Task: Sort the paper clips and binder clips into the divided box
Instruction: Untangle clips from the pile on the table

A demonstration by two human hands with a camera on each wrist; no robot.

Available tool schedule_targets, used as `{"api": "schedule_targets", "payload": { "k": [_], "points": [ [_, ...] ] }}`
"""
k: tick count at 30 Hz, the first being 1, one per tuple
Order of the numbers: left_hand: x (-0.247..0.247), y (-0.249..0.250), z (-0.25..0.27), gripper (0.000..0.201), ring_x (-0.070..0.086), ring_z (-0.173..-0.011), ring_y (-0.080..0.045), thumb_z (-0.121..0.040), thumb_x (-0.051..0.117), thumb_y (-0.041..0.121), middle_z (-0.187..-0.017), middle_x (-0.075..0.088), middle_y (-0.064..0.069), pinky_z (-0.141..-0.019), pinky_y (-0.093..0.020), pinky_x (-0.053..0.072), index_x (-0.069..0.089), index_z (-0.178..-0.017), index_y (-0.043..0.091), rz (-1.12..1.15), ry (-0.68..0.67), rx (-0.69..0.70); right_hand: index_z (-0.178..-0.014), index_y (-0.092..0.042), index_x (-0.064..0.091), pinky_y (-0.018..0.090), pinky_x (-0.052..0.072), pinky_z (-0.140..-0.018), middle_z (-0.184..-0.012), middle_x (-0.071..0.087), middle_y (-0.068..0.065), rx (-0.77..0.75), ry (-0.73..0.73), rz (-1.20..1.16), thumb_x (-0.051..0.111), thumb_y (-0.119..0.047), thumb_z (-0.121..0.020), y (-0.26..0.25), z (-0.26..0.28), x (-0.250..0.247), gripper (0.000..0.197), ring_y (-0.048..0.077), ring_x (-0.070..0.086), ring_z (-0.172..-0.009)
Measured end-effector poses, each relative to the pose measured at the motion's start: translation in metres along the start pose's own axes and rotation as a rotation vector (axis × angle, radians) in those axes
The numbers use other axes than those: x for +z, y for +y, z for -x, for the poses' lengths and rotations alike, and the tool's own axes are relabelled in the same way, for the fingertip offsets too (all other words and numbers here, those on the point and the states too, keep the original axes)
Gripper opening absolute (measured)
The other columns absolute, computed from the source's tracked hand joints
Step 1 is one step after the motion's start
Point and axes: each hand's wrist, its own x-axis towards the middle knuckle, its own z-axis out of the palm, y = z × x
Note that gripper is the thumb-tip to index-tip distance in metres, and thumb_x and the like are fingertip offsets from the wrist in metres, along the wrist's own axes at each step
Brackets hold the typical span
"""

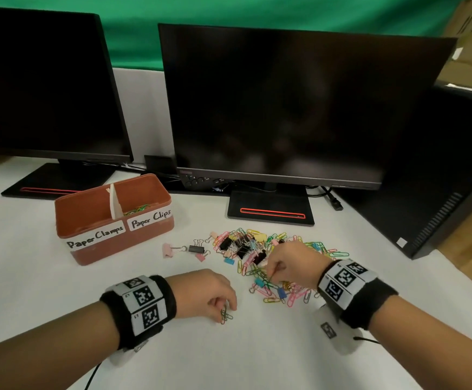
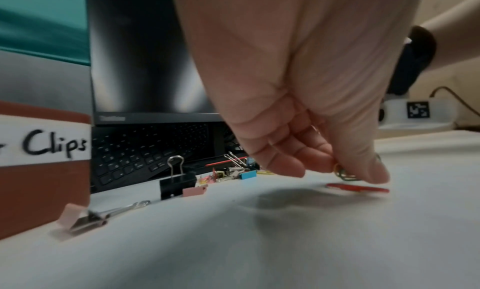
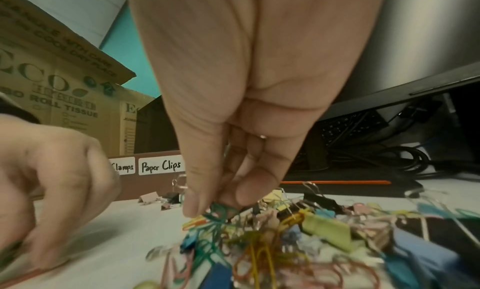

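Mixed pile (image 1: 268, 260) of paper clips and binder clips lying on the bench right of the divided box (image 1: 113, 218): right hand (image 1: 293, 263) fingers pinching clips from it, left hand (image 1: 203, 294) fingers pinching a small bunch (image 1: 225, 316) (probably batching box trips).

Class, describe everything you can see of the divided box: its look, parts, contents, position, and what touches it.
The divided box is a reddish-brown rectangular tub, plastic by its look, standing upright on the white table, left of the clip pile. A white divider splits it in two. Handwritten white labels on the front read "Paper Clamps" and "Paper Clips". Coloured paper clips lie in the right compartment; the left one's floor is hidden. Neither hand touches it.
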Motion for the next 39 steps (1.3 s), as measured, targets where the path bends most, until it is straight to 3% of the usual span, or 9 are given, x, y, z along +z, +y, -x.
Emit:
{"api": "schedule_targets", "payload": {
  "k": [3, 7, 12, 14, 20, 24, 29, 32, 39],
  "points": [
    [0.004, 0.003, -0.010, 0.020, 0.045, -0.071, -0.004, -0.086, 0.062, 0.022, -0.090, 0.051, 0.005, -0.064, -0.009, 0.032, 0.065, -0.105, 0.016, -0.041, -0.024, -0.004, -0.093, -0.011, 0.074, 0.002, 0.034, -0.063, -0.084, 0.059, -0.009, -0.001, -0.053, 0.009, 0.067, -0.019, -0.084, 0.001, 0.007, 0.010, 0.014, -0.005, 0.049, -0.069],
    [0.004, 0.000, -0.017, 0.017, 0.039, -0.066, 0.003, -0.087, 0.060, 0.023, -0.091, 0.044, 0.006, -0.070, -0.018, 0.038, 0.066, -0.097, 0.011, -0.061, -0.017, -0.050, -0.098, -0.009, 0.073, 0.018, 0.042, -0.071, -0.090, 0.059, -0.001, 0.012, -0.086, 0.059, 0.067, -0.021, -0.085, -0.003, 0.005, 0.023, 0.019, 0.008, 0.048, -0.080],
    [0.008, 0.004, -0.016, 0.020, 0.051, -0.093, -0.018, -0.092, 0.054, 0.025, -0.103, 0.050, -0.003, -0.079, -0.024, 0.038, 0.062, -0.103, 0.012, -0.124, -0.037, -0.122, -0.099, -0.006, 0.072, 0.028, 0.048, -0.078, -0.103, 0.068, 0.008, 0.062, -0.080, 0.073, 0.064, -0.014, -0.085, -0.005, -0.003, 0.031, 0.018, 0.021, 0.061, -0.093],
    [0.011, 0.003, -0.015, 0.021, 0.051, -0.093, -0.018, -0.093, 0.052, 0.026, -0.106, 0.054, -0.005, -0.080, -0.024, 0.037, 0.060, -0.106, 0.013, -0.119, -0.011, -0.146, -0.099, -0.007, 0.071, 0.027, 0.047, -0.077, -0.104, 0.069, 0.007, 0.064, -0.074, 0.079, 0.063, -0.013, -0.085, -0.005, -0.006, 0.031, 0.017, 0.021, 0.062, -0.097],
    [0.014, 0.000, -0.019, 0.016, 0.051, -0.075, -0.006, -0.092, 0.056, 0.024, -0.083, 0.054, 0.009, -0.064, -0.005, 0.035, 0.063, -0.102, 0.015, 0.133, 0.257, -0.207, -0.098, -0.009, 0.069, 0.024, 0.044, -0.073, -0.098, 0.067, 0.004, 0.086, -0.040, 0.064, 0.066, -0.015, -0.084, -0.002, -0.011, 0.029, 0.016, 0.015, 0.053, -0.082],
    [-0.001, 0.000, -0.039, 0.015, 0.058, -0.081, -0.007, -0.088, 0.062, 0.020, -0.082, 0.058, 0.011, -0.077, -0.014, 0.046, 0.065, -0.103, 0.017, 0.326, 0.478, -0.352, -0.108, -0.008, 0.065, 0.026, 0.046, -0.078, -0.108, 0.068, 0.008, 0.102, -0.052, 0.051, 0.069, -0.013, -0.082, -0.002, -0.015, 0.025, 0.027, 0.024, 0.062, -0.099],
    [-0.014, 0.005, -0.062, 0.028, 0.061, -0.092, -0.018, -0.086, 0.065, 0.024, -0.098, 0.066, -0.004, -0.081, -0.023, 0.046, 0.064, -0.111, 0.012, 0.177, 0.389, -0.494, -0.107, -0.006, 0.069, 0.031, 0.052, -0.085, -0.107, 0.070, 0.009, 0.111, -0.106, 0.099, 0.069, -0.015, -0.082, -0.003, -0.022, 0.023, 0.026, 0.024, 0.063, -0.101],
    [-0.017, 0.009, -0.071, 0.023, 0.063, -0.099, -0.024, -0.082, 0.069, 0.025, -0.095, 0.064, -0.007, -0.085, -0.031, 0.049, 0.065, -0.099, 0.011, 0.101, 0.313, -0.521, -0.102, -0.005, 0.073, 0.033, 0.054, -0.087, -0.103, 0.071, 0.009, 0.115, -0.132, 0.140, 0.069, -0.015, -0.083, -0.004, -0.027, 0.023, 0.021, 0.025, 0.065, -0.099],
    [-0.017, 0.007, -0.084, 0.023, 0.064, -0.096, -0.026, -0.085, 0.063, 0.023, -0.090, 0.066, -0.007, -0.089, -0.030, 0.050, 0.071, -0.103, 0.009, 0.012, 0.198, -0.499, -0.099, -0.006, 0.073, 0.036, 0.054, -0.088, -0.104, 0.070, 0.010, 0.062, -0.159, 0.243, 0.064, -0.013, -0.085, -0.005, -0.035, 0.023, 0.018, 0.027, 0.063, -0.100]
  ]
}}
